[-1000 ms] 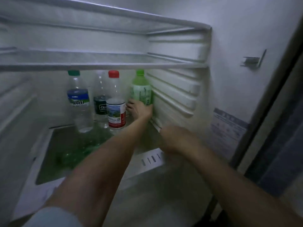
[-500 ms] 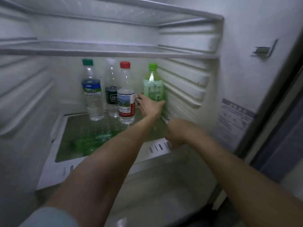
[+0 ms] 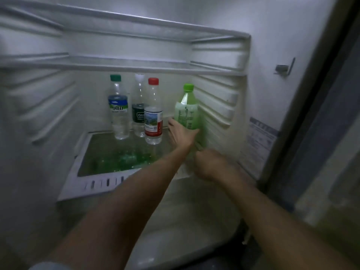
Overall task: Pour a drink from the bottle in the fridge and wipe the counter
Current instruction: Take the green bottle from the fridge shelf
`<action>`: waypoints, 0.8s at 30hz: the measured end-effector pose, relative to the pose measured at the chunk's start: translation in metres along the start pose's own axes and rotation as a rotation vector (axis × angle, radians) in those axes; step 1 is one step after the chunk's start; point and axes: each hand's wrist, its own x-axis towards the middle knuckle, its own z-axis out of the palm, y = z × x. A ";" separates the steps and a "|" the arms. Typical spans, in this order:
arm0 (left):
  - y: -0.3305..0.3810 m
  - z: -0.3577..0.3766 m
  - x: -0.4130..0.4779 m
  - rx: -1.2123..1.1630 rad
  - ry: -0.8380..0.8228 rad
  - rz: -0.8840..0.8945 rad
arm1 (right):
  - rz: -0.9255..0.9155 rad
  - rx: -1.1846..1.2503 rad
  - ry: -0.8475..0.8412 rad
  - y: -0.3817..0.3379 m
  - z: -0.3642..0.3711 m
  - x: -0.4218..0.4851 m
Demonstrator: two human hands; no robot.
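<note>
A pale green drink bottle (image 3: 187, 112) with a green cap stands tilted at the back right of the fridge, on the glass shelf (image 3: 109, 156). My left hand (image 3: 180, 133) grips its lower half from the left, and the bottle's base is hidden behind that hand. Lower and nearer, my right hand (image 3: 210, 165) hovers by the shelf's front right corner with its back to me. Its fingers are hidden.
Three clear water bottles stand left of the green one: a red-capped bottle (image 3: 153, 117), a white-capped bottle (image 3: 138, 114) and a green-capped bottle (image 3: 118, 110). The ribbed right fridge wall (image 3: 214, 102) is close beside the drink bottle. An upper shelf (image 3: 116, 65) runs just above the caps.
My left hand has tilted the green bottle and drawn it slightly toward me, away from the back wall. My right hand has moved closer to my left wrist.
</note>
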 end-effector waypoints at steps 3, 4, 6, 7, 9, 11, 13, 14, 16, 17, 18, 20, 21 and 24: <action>0.004 -0.008 -0.015 -0.012 0.020 -0.004 | -0.019 -0.030 0.037 -0.001 0.005 -0.013; 0.004 -0.011 -0.022 -0.025 0.028 0.002 | -0.028 -0.037 0.047 -0.002 0.006 -0.015; 0.006 -0.021 -0.035 -0.057 0.054 0.037 | -0.045 -0.048 0.074 -0.004 0.009 -0.020; 0.006 -0.028 -0.039 -0.077 0.070 0.054 | -0.054 -0.057 0.086 -0.004 0.010 -0.021; 0.004 -0.044 -0.048 -0.143 0.098 0.078 | -0.071 -0.076 0.107 -0.003 0.015 -0.022; 0.002 -0.062 -0.059 -0.228 0.106 0.089 | -0.075 -0.078 0.151 -0.003 0.021 -0.025; -0.001 -0.083 -0.074 -0.309 0.058 0.088 | -0.075 -0.085 0.192 -0.003 0.025 -0.029; -0.003 -0.094 -0.084 -0.352 0.025 0.090 | -0.077 -0.091 0.201 -0.004 0.027 -0.031; -0.011 -0.111 -0.099 -0.411 -0.029 0.069 | -0.079 -0.090 0.190 -0.004 0.030 -0.035; -0.017 -0.118 -0.107 -0.433 -0.052 0.037 | -0.075 -0.080 0.175 -0.003 0.031 -0.038; -0.020 -0.124 -0.116 -0.450 -0.076 0.006 | -0.070 -0.069 0.166 -0.002 0.032 -0.042; -0.028 -0.130 -0.134 -0.467 -0.115 -0.053 | -0.063 -0.041 0.172 0.000 0.031 -0.052; -0.031 -0.131 -0.142 -0.473 -0.136 -0.073 | -0.056 -0.019 0.175 0.001 0.031 -0.058; -0.034 -0.134 -0.166 -0.491 -0.199 -0.081 | -0.041 0.076 0.141 0.004 0.030 -0.081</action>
